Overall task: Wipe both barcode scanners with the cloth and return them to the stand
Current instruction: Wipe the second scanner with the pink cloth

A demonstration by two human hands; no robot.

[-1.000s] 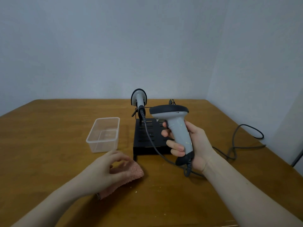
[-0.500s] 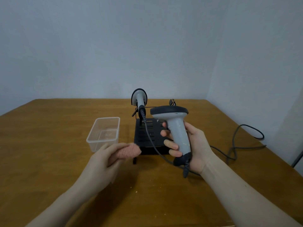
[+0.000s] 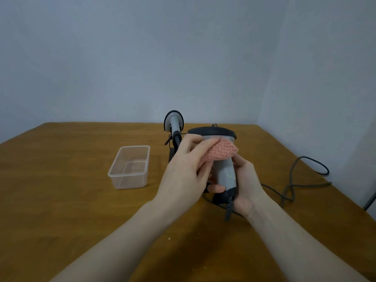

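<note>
My right hand (image 3: pixel 243 186) grips the handle of a grey barcode scanner (image 3: pixel 224 174) with a black head, held upright above the table. A pink cloth (image 3: pixel 220 152) is pinched in my left hand (image 3: pixel 184 171) and pressed against the scanner just under its head. Behind them, a second grey scanner (image 3: pixel 174 122) sits upright on the black stand (image 3: pixel 172 154), which my left hand mostly hides. The held scanner's dark cable (image 3: pixel 289 188) trails off to the right across the wooden table (image 3: pixel 61 200).
A clear plastic tub (image 3: pixel 130 166), empty, stands left of the stand. The cable loops near the table's right edge. Pale walls close in behind and to the right.
My left hand lifted the pink cloth off the table and carried it right and up onto the held scanner. The right hand kept the scanner almost still.
</note>
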